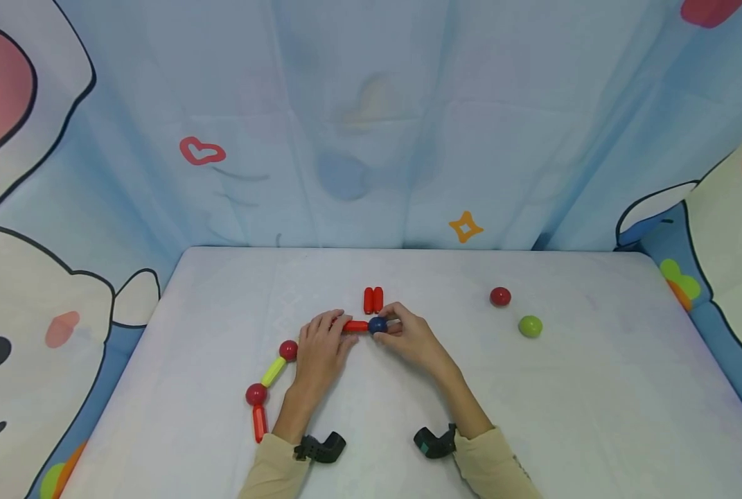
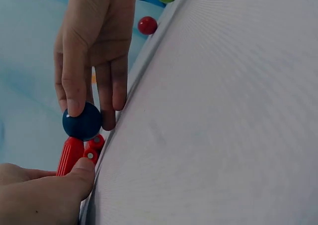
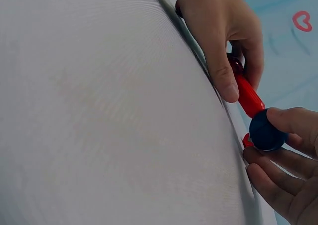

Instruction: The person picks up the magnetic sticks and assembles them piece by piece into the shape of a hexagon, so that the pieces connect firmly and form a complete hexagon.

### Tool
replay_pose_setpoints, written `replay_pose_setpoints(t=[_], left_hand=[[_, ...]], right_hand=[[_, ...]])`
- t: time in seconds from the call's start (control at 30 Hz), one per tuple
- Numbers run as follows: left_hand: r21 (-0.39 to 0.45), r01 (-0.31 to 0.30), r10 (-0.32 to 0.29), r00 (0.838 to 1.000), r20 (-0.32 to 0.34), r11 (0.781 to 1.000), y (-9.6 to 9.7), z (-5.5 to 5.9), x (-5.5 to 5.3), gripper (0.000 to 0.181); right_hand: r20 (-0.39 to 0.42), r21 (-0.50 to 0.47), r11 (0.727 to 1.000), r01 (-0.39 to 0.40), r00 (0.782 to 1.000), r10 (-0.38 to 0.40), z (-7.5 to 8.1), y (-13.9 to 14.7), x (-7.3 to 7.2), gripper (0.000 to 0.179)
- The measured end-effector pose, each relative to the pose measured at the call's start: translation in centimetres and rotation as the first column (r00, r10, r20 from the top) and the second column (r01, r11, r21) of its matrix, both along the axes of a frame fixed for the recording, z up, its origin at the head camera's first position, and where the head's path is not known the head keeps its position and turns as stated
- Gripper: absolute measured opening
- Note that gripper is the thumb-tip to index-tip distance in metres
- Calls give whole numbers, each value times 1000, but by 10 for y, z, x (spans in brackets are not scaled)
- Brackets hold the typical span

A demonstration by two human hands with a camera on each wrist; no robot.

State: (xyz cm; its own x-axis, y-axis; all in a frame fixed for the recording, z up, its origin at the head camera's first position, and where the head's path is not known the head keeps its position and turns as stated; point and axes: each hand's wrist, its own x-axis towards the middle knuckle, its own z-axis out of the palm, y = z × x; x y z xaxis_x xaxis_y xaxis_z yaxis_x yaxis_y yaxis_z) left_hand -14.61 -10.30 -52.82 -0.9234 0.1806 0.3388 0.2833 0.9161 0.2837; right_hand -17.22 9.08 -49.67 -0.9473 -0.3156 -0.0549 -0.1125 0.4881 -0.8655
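My left hand (image 1: 322, 350) grips a red ridged rod (image 1: 356, 326) between thumb and fingers. At the rod's right end sits a dark blue ball (image 1: 377, 326), which my right hand (image 1: 413, 337) pinches between thumb and fingertips. The right wrist view shows the blue ball (image 3: 267, 129) touching the rod's end. Left of my left hand runs a chain: a red ball (image 1: 288, 350), a yellow-green rod (image 1: 274, 372), another red ball (image 1: 256, 394) and a red rod (image 1: 259, 423). The left hand hides whatever lies under its palm.
Two red rods (image 1: 373, 300) lie side by side just behind the blue ball. Farther right on the white table (image 1: 595, 416) are a red ball (image 1: 500, 296) and a green ball (image 1: 530, 326). A blue printed curtain (image 1: 371, 138) hangs behind the table's far edge.
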Motion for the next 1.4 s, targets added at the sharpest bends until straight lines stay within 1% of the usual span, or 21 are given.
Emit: replay_pose_setpoints(t=[0.1,0.17,0.27,0.33,0.5,0.6,0.73,1.07,1.4], left_hand=[[-47,39,-42,998,-57,998,0,0,0,46],[-69,57,-63,994,-92,996,0,1,0,43],[-84,66,-77,988,-130,994,0,3,1,38],[-91,60,-73,987,-144,994,0,3,1,35],[-70,67,-77,986,-145,995,-1,1,-1,31],[-43,81,-86,987,-132,996,-1,0,-2,30],[-32,89,-92,989,-115,995,-1,-1,-2,29],[-51,69,-74,991,-113,996,-1,-2,-2,30],[-84,76,-85,989,-117,994,-2,-3,-2,30]], right_hand=[[-18,2,1000,-26,999,26,1,-1,1,36],[-31,4,999,-47,998,47,2,-2,2,36],[-31,15,998,-63,998,63,4,-3,3,35],[-25,22,997,-70,997,70,5,-3,3,34],[8,38,997,-73,997,72,5,1,2,35],[13,39,996,-77,997,77,4,4,1,36],[21,27,996,-84,996,84,5,5,1,37],[42,44,997,-71,997,69,9,12,0,37],[53,68,998,-5,999,1,9,30,-7,37]])
